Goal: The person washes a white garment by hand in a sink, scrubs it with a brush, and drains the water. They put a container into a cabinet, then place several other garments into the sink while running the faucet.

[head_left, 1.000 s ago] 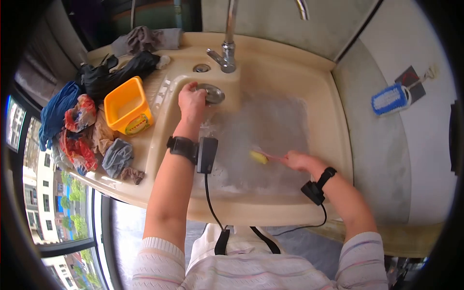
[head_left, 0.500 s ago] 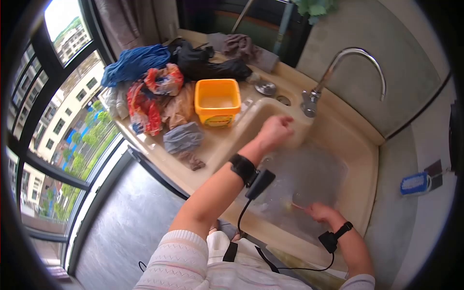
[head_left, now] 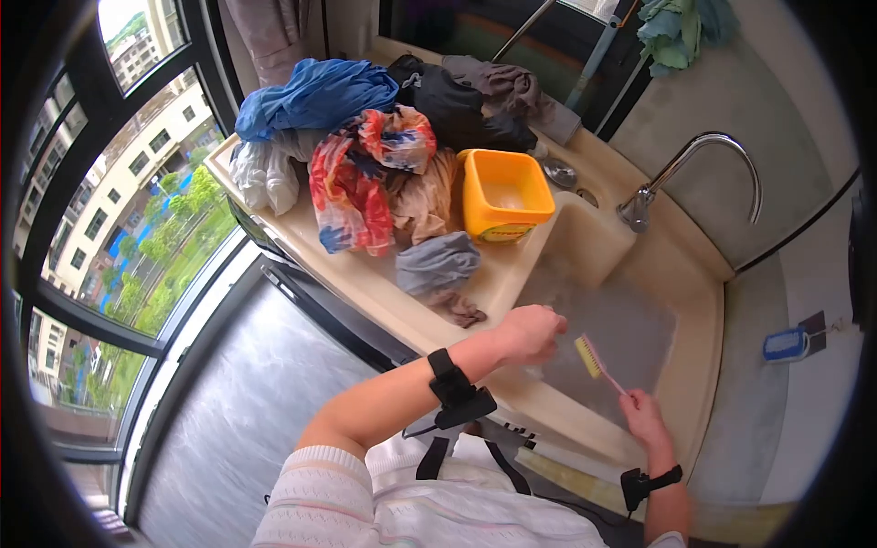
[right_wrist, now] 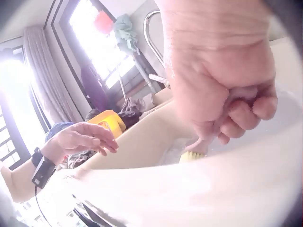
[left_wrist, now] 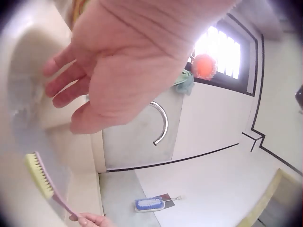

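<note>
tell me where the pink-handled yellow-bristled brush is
Head view, lower right: the right hand holds the pink-handled yellow-bristled brush above the cream sink, its bristles close to the left hand.

White knit sleeves [head_left: 315, 493], black wristbands [head_left: 445, 376]

A cream desk [head_left: 315, 260] is running from upper left to lower right, a sink [head_left: 630, 333] sitting sunk in its right part. Clothes [head_left: 365, 173] are lying heaped at upper centre, an orange tub [head_left: 504, 194] is standing just right of them, and a grey cloth [head_left: 438, 263] is lying below the tub.
</note>
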